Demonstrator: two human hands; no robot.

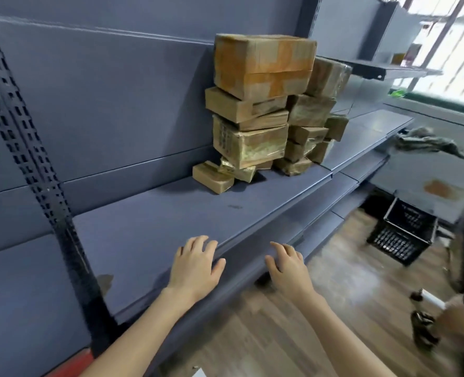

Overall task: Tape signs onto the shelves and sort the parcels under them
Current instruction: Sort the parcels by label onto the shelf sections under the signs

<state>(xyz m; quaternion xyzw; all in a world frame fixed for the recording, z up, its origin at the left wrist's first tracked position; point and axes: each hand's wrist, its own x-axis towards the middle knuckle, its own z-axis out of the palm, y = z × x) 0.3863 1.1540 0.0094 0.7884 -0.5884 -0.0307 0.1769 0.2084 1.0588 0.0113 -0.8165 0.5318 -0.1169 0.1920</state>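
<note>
Both hands lie palm-down at the shelf (171,213) front edge. Left hand (195,268) and right hand (288,268) hold nothing, fingers loosely spread.

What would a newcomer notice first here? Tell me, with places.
The untidy stack of brown parcels at the back of the grey shelf, topped by a big box with orange tape. Then the left hand and right hand, both open at the shelf's front edge. A black crate sits on the floor to the right.
</note>
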